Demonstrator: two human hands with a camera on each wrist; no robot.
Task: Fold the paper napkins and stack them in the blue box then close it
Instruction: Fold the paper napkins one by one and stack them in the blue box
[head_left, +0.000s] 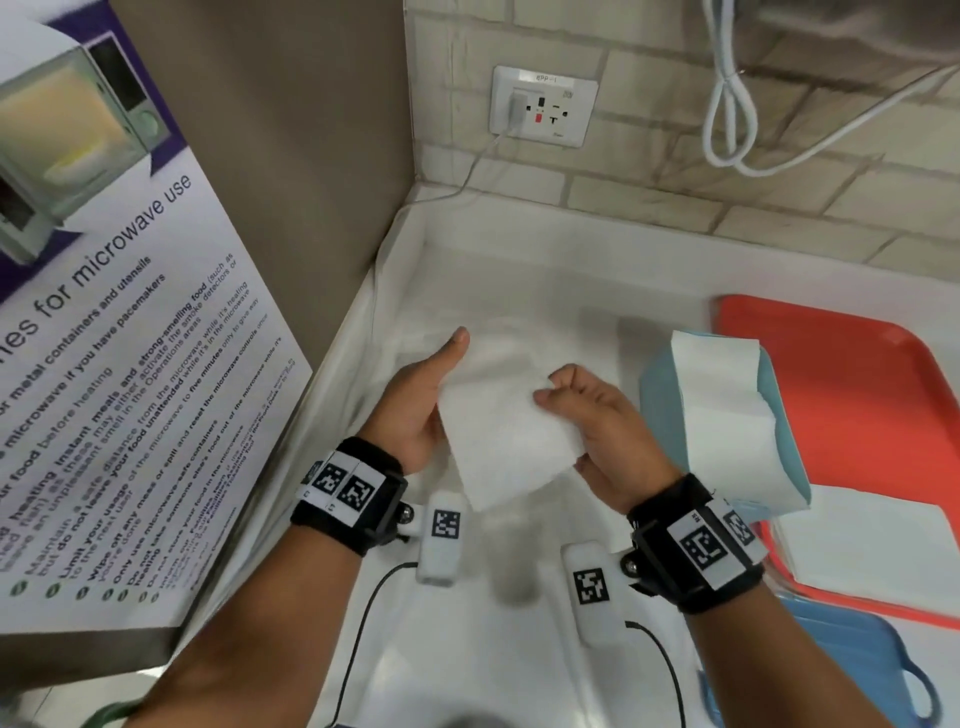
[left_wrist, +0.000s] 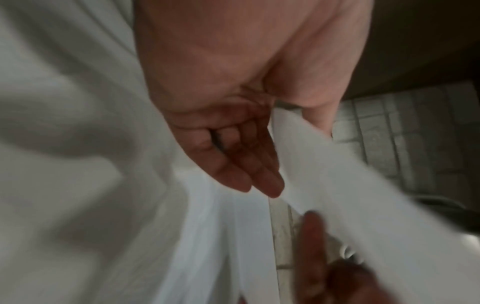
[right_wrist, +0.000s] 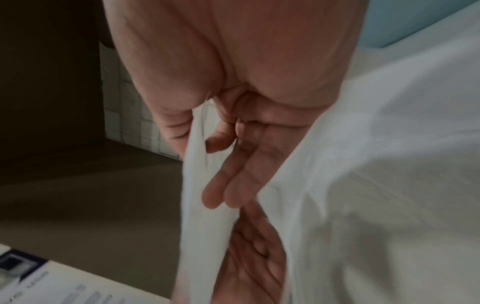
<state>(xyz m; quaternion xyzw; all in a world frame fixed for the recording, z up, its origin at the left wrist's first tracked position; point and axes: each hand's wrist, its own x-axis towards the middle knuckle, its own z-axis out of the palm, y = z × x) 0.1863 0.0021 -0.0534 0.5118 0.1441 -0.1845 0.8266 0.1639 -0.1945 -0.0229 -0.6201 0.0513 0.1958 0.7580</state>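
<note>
White folded paper napkin (head_left: 506, 439) is up off the white cloth-covered counter (head_left: 519, 291), held between both hands. Left hand (head_left: 415, 402) cups its left edge, fingers fairly straight underneath, thumb sticking out. Right hand (head_left: 602, 415) pinches the right edge, thumb against curled fingers. Just right of that hand sits the open light-blue box (head_left: 660, 410) with napkins in it, on an orange plastic tray (head_left: 852, 353).
</note>
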